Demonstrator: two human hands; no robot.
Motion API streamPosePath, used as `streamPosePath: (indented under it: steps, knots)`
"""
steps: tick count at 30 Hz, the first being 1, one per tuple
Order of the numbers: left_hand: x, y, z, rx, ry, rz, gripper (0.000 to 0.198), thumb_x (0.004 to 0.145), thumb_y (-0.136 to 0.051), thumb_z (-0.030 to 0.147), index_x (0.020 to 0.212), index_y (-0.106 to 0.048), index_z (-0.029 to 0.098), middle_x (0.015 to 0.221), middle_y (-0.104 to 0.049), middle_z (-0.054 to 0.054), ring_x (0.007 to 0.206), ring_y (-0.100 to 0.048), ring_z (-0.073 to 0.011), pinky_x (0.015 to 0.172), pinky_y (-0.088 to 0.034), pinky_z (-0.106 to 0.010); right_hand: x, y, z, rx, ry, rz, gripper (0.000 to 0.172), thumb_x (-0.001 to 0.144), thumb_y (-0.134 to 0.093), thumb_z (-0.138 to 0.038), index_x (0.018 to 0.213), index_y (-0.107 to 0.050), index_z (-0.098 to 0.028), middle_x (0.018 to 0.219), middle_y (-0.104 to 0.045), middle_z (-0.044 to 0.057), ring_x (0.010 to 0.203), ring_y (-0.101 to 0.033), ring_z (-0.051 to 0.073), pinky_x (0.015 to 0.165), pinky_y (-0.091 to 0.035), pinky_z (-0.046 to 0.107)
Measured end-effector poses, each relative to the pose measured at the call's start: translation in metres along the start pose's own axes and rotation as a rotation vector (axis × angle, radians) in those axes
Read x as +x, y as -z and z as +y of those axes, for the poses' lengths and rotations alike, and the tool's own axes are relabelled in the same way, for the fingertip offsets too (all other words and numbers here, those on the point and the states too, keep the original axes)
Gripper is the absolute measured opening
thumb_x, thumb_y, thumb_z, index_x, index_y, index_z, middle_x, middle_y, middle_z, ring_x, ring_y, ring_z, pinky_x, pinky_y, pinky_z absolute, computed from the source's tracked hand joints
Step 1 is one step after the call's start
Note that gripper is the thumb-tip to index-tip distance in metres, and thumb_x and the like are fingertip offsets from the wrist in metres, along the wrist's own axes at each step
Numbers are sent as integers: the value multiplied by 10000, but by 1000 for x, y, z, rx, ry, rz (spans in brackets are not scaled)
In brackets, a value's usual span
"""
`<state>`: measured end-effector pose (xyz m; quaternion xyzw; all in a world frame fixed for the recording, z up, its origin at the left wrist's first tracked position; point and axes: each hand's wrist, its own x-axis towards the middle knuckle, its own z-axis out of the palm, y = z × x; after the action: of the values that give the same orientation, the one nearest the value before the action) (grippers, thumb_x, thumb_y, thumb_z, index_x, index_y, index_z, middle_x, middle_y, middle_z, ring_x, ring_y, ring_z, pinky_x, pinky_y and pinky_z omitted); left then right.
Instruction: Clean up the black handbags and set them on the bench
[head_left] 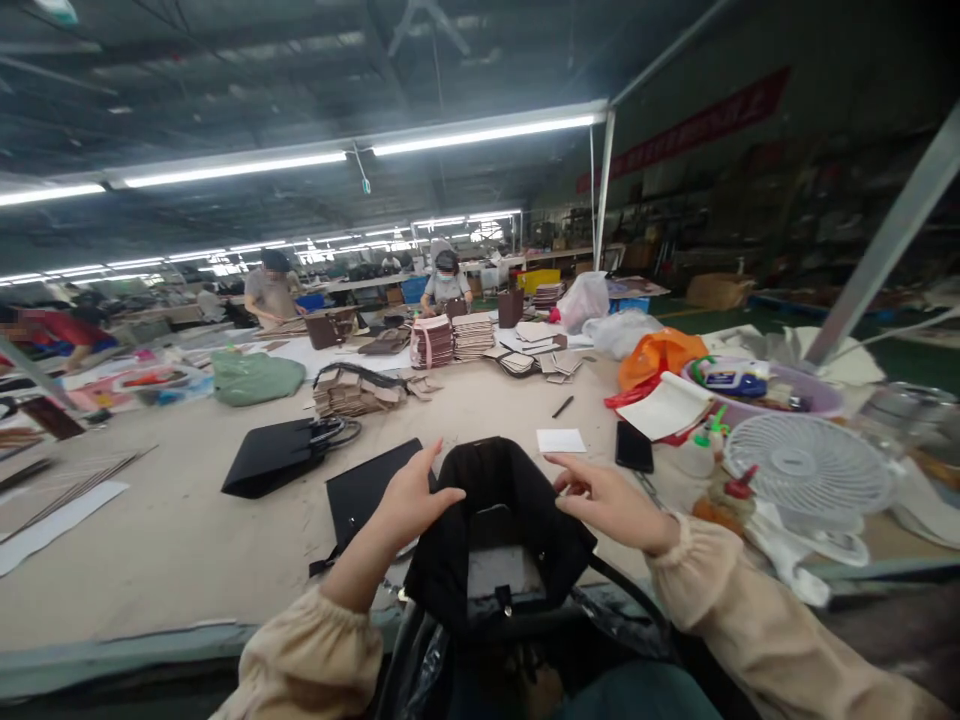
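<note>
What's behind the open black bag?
Beyond the bag lie a white card and a pen; leftward, a partly hidden black piece. The bag hides the table right behind it.

Overhead tube lights (484, 136) glaring; upper right dark; edges stretched, blurred.

At the bottom centre of the frame, an open black soft-sided bag (497, 480) sits at the near edge of a broad beige-topped table (187, 560), between the person's left hand (409, 495) and right hand (611, 500). Left of the bag, a flat black rectangular panel (364, 490) lies partly behind the left hand; farther left is a black trapezoidal handbag (270, 460). Behind both lies a stack of thin brown pieces (360, 390). Behind the bag lies a small white rectangular card (561, 441), a flat black phone (634, 446) to its right. At right, a round white slatted plastic cover (806, 460) stands before a round lilac plastic basin (825, 396).
</note>
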<state>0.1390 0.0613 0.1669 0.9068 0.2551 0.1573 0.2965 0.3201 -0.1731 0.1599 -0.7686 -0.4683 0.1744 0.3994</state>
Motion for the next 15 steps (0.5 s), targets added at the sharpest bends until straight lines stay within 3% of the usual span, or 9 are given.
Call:
streamPosePath:
  steps: [3,7,11,15]
  knots:
    - [32,-7,1,-9,-33,-45,855,659,-719,279,1411,-357,94,1410,-454,-132,1304,-409,-252,1106,-288,-347,30,2,11,72,76,50,640,720,-651,-330,1319,-482,-179,1126,-610,91,965,-594,195,802,-511,337]
    - [62,-15,2,-6,-98,-153,702,633,-726,256,1291,-526,115,1258,-601,-104,1154,-541,-236,1010,-376,-312,76,1,17,38,214,22,735,662,-725,-312,1338,-464,-187,1296,-522,109,1108,-544,214,877,-489,351]
    - [79,-16,9,125,-130,-253,334,673,-666,281,988,-696,173,901,-713,-36,842,-623,-214,734,-429,-301,116,-7,7,-83,248,-117,745,601,-751,-214,1302,-507,-146,1186,-597,95,983,-593,193,839,-472,313]
    - [91,-18,14,192,-138,-271,232,683,-650,310,869,-714,187,753,-691,-10,732,-597,-184,619,-358,-271,139,-19,-3,-300,251,-211,534,615,-741,-231,1137,-641,-180,971,-670,38,867,-600,185,779,-438,281]
